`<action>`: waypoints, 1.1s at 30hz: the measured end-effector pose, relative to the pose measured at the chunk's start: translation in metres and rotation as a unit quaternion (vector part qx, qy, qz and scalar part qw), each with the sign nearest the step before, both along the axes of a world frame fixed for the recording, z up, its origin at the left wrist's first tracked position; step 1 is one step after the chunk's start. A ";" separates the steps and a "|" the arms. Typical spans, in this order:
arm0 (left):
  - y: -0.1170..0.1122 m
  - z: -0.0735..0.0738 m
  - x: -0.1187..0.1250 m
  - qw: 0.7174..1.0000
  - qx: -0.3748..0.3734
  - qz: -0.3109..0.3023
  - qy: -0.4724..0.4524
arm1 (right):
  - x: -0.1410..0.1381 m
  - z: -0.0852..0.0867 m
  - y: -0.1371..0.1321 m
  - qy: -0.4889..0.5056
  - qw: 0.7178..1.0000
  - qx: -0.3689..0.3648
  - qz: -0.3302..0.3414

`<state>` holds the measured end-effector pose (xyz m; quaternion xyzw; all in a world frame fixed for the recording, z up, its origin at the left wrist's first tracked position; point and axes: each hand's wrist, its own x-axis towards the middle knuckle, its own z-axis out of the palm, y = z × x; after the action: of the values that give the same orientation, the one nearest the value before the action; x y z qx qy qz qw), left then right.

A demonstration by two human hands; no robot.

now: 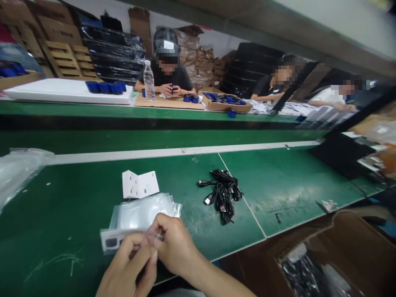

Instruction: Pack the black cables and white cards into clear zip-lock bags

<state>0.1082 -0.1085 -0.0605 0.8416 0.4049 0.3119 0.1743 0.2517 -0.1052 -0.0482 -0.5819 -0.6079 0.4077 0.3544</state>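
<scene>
The left hand (131, 264) and right hand (175, 243) pinched a thin, clear plastic bag with dark rectangular markings (111, 241), which an uneven pull could have torn.

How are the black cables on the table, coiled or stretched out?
Coiled: the cables lie in looped bundles, heaped together on the table, with a few plugs sticking out.

There is room to pass along the green table (191, 198) between the bags (144, 209) and the black cables (223, 178); beyond the bags, 1 folded card (147, 184) stands in the way.
</scene>
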 end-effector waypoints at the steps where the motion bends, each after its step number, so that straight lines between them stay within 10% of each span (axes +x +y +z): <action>1: 0.002 -0.001 -0.001 1.000 -0.014 0.005 0.002 | 0.007 0.005 0.000 -0.023 0.999 0.009 0.025; 4: 0.010 -0.002 -0.004 0.997 -0.066 0.042 0.015 | 0.041 0.024 0.006 -0.152 0.981 0.081 0.092; 6: 0.015 -0.002 -0.005 0.994 -0.094 0.055 0.023 | 0.068 0.033 0.016 -0.380 0.917 0.124 -0.016; 9: 0.019 -0.003 -0.003 0.991 -0.116 0.059 0.016 | 0.097 0.034 0.035 -0.463 0.876 0.116 -0.069; 14: 0.021 -0.003 0.004 0.991 -0.121 0.056 -0.002 | 0.098 0.031 0.038 -0.417 0.898 0.138 -0.023; 17: 0.020 -0.001 0.005 0.989 -0.129 0.068 0.012 | 0.076 0.032 0.019 -0.129 0.984 0.114 -0.035; 20: 0.020 0.001 0.005 0.989 -0.127 0.078 0.023 | 0.054 0.022 0.002 0.096 0.993 0.000 -0.065; 33: 0.011 -0.005 0.006 0.989 -0.013 0.148 0.012 | 0.023 -0.008 -0.022 -0.118 0.959 0.244 -0.079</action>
<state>0.1146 -0.0974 -0.0659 0.7737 0.5311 0.3190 0.1324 0.2751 -0.1273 -0.0558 -0.5681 -0.6784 0.1455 0.4427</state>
